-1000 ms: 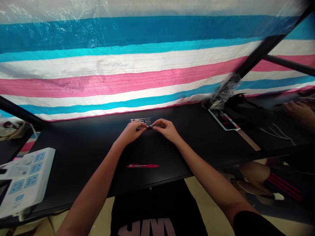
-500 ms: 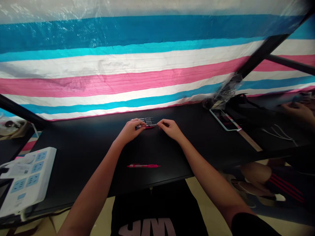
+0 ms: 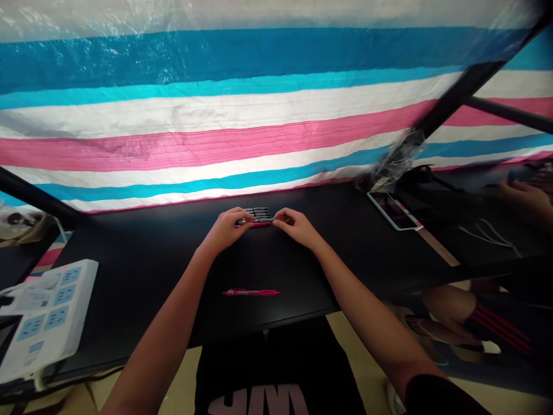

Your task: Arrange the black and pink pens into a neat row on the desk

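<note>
Several dark grey pens (image 3: 260, 211) lie side by side in a row on the black table, parallel to its back edge. At the row's near side my left hand (image 3: 228, 229) is closed, with thumb and fingers pinching the left end of a grey pen (image 3: 264, 219). Its right end sits between the fingertips of my right hand (image 3: 298, 226), also closed. Just in front of that pen is a red pen (image 3: 261, 225), partly hidden by my left fingers. A second red pen (image 3: 252, 292) lies apart, nearer the table's front edge.
A white power strip (image 3: 64, 311) with plugs stands at the left. To the right lie a phone (image 3: 395, 211), a wooden strip (image 3: 439, 246) and a clear plastic bag (image 3: 395, 164). Another person's hand (image 3: 527, 193) is at the far right. A striped sheet (image 3: 259, 138) hangs behind.
My right hand has shifted slightly left, and the grey pen between my hands now lies closer in line with the row. The red pen at the front has not moved.
</note>
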Action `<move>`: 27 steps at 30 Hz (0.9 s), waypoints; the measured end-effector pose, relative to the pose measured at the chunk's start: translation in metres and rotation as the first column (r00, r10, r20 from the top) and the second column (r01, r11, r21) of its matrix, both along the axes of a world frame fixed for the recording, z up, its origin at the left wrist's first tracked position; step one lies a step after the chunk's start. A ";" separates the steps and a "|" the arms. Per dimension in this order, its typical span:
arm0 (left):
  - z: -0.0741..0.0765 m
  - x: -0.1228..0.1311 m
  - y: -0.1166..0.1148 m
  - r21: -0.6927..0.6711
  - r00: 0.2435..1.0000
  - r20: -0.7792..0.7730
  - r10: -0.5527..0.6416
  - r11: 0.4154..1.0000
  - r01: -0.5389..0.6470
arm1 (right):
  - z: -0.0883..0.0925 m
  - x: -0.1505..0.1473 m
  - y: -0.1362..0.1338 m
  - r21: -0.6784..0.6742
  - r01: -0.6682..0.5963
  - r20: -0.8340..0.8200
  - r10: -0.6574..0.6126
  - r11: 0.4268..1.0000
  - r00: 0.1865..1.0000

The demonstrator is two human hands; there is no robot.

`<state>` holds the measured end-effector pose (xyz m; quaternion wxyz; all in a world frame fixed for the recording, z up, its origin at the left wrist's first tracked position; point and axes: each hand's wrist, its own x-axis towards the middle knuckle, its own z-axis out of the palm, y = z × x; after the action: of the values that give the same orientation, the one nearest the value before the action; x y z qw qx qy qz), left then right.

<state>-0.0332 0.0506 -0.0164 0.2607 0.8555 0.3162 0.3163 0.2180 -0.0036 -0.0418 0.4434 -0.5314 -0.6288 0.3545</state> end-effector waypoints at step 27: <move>0.008 0.032 -0.020 -0.634 0.507 0.751 0.422 0.677 0.375 | 0.002 -0.018 -0.007 -0.123 -0.169 -0.112 0.155 0.978 0.981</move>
<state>-0.0013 0.0305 -0.0080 0.6965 0.3917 0.2541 0.5448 0.1995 -0.0102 -0.0393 0.4085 -0.4877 -0.6216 0.4570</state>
